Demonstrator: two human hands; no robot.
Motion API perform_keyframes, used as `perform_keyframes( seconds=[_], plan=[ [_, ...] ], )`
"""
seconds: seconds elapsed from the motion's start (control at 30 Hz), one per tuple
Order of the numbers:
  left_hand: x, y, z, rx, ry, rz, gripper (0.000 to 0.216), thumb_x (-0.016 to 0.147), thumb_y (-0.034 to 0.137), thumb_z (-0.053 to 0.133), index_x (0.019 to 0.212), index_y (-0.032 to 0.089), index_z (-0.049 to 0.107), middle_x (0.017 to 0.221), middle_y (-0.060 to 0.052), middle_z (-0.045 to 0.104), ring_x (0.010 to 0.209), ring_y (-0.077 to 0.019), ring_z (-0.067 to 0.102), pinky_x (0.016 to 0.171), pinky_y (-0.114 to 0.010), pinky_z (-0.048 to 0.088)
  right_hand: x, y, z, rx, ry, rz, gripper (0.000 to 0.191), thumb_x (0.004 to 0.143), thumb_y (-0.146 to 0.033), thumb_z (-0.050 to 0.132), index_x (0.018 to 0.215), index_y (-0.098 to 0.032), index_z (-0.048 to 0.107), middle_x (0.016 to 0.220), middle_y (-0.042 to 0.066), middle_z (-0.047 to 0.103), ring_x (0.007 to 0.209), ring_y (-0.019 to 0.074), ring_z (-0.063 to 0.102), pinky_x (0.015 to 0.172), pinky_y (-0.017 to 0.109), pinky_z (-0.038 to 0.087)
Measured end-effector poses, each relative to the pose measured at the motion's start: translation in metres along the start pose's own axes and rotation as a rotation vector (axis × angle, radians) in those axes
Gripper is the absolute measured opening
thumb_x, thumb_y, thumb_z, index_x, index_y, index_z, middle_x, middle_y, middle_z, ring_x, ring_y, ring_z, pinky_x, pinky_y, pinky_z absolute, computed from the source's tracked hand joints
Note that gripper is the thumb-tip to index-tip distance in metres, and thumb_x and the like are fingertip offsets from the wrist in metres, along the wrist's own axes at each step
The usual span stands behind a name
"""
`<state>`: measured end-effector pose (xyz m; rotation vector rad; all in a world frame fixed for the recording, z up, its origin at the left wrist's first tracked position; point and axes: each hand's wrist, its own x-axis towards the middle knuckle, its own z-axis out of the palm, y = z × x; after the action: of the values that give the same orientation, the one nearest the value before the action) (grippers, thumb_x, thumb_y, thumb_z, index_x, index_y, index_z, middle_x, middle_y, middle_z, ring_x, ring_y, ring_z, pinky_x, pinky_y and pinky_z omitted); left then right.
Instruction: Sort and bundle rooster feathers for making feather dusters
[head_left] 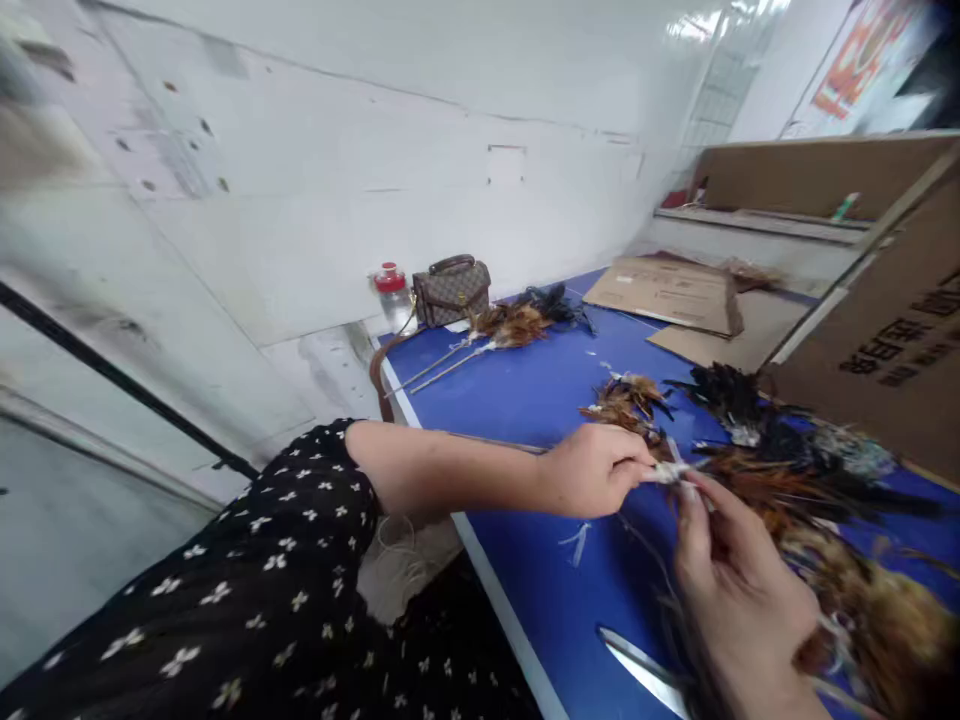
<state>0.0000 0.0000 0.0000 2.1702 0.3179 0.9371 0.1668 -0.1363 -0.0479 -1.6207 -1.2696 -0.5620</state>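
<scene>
My left hand (596, 470) reaches across the blue table (525, 390) and pinches the white-wrapped end of a feather bundle (757, 480). My right hand (739, 590) is closed on the same bundle from below, its fingers at the white binding (675, 470). Brown and black feathers spread out to the right of both hands. A loose bit of white string (577, 543) lies on the table under my left wrist.
Scissors (645, 672) lie at the table's near edge. Finished feather dusters on sticks (480, 340), a brown handbag (451, 290) and a red-lidded jar (391, 292) stand at the far end. Cardboard sheets (667, 292) and a large carton (892, 340) fill the right side.
</scene>
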Motion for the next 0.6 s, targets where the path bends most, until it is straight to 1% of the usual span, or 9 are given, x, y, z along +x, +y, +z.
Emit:
perform_keyframes(
  seconds=[0.1, 0.17, 0.27, 0.33, 0.37, 0.47, 0.53, 0.6],
  plan=[
    [-0.001, 0.003, 0.005, 0.017, -0.036, -0.039, 0.025, 0.11, 0.033, 0.068, 0.091, 0.017, 0.073, 0.086, -0.006, 0.075, 0.083, -0.0171, 0.066, 0.088, -0.03, 0.054, 0.009, -0.002, -0.009, -0.029, -0.035, -0.053, 0.035, 0.121, -0.051, 0.072, 0.128, -0.022, 0.09, 0.102, 0.003, 0.093, 0.068, 0.0175, 0.083, 0.059, 0.029, 0.051],
    [-0.002, 0.005, 0.008, 0.007, -0.065, -0.091, 0.022, 0.108, 0.03, 0.07, 0.091, 0.017, 0.073, 0.086, -0.005, 0.075, 0.084, -0.0169, 0.067, 0.087, -0.03, 0.054, 0.013, -0.002, -0.012, -0.006, -0.058, -0.13, 0.033, 0.122, -0.048, 0.07, 0.124, -0.021, 0.089, 0.101, 0.003, 0.092, 0.066, 0.0171, 0.083, 0.059, 0.029, 0.053],
    [-0.004, 0.007, 0.011, -0.062, -0.109, -0.208, 0.013, 0.104, 0.023, 0.071, 0.094, 0.016, 0.075, 0.083, -0.003, 0.073, 0.077, -0.0149, 0.064, 0.078, -0.028, 0.051, 0.015, 0.001, -0.013, 0.038, -0.088, -0.289, 0.024, 0.123, -0.037, 0.069, 0.121, -0.02, 0.086, 0.098, 0.003, 0.092, 0.065, 0.0165, 0.083, 0.062, 0.028, 0.056],
    [-0.006, 0.009, 0.011, -0.129, -0.125, -0.279, 0.006, 0.1, 0.021, 0.076, 0.099, 0.015, 0.077, 0.078, 0.0, 0.07, 0.07, -0.0126, 0.059, 0.07, -0.026, 0.047, 0.013, 0.006, -0.012, 0.029, -0.083, -0.372, 0.015, 0.12, -0.029, 0.074, 0.125, -0.02, 0.084, 0.099, 0.003, 0.092, 0.067, 0.0171, 0.084, 0.066, 0.028, 0.058],
    [-0.007, 0.01, 0.011, -0.167, -0.129, -0.305, 0.007, 0.098, 0.021, 0.08, 0.1, 0.015, 0.078, 0.075, 0.002, 0.068, 0.068, -0.0117, 0.057, 0.068, -0.026, 0.045, 0.013, 0.009, -0.012, 0.026, -0.077, -0.407, 0.013, 0.118, -0.025, 0.076, 0.128, -0.019, 0.083, 0.1, 0.004, 0.092, 0.069, 0.0176, 0.085, 0.069, 0.028, 0.06],
    [-0.007, 0.013, 0.006, -0.313, -0.141, -0.38, 0.017, 0.096, 0.026, 0.09, 0.1, 0.014, 0.08, 0.077, 0.002, 0.069, 0.069, -0.0108, 0.059, 0.067, -0.024, 0.047, 0.011, 0.017, -0.013, 0.036, -0.061, -0.501, 0.026, 0.112, -0.017, 0.083, 0.138, -0.018, 0.081, 0.105, 0.005, 0.093, 0.072, 0.0194, 0.087, 0.074, 0.029, 0.063],
    [-0.005, 0.013, 0.003, -0.372, -0.157, -0.431, 0.018, 0.1, 0.029, 0.088, 0.094, 0.015, 0.078, 0.077, 0.001, 0.071, 0.067, -0.0099, 0.059, 0.066, -0.023, 0.047, 0.01, 0.018, -0.015, 0.056, -0.073, -0.537, 0.032, 0.11, -0.015, 0.085, 0.142, -0.017, 0.08, 0.104, 0.005, 0.093, 0.072, 0.0194, 0.086, 0.074, 0.029, 0.063],
    [-0.002, 0.011, -0.001, -0.365, -0.18, -0.465, 0.02, 0.104, 0.028, 0.084, 0.09, 0.015, 0.077, 0.076, 0.001, 0.071, 0.064, -0.0088, 0.056, 0.065, -0.023, 0.046, 0.011, 0.014, -0.019, 0.111, -0.103, -0.521, 0.031, 0.111, -0.015, 0.084, 0.141, -0.018, 0.08, 0.108, 0.007, 0.093, 0.075, 0.0191, 0.087, 0.077, 0.028, 0.064]
  ],
)
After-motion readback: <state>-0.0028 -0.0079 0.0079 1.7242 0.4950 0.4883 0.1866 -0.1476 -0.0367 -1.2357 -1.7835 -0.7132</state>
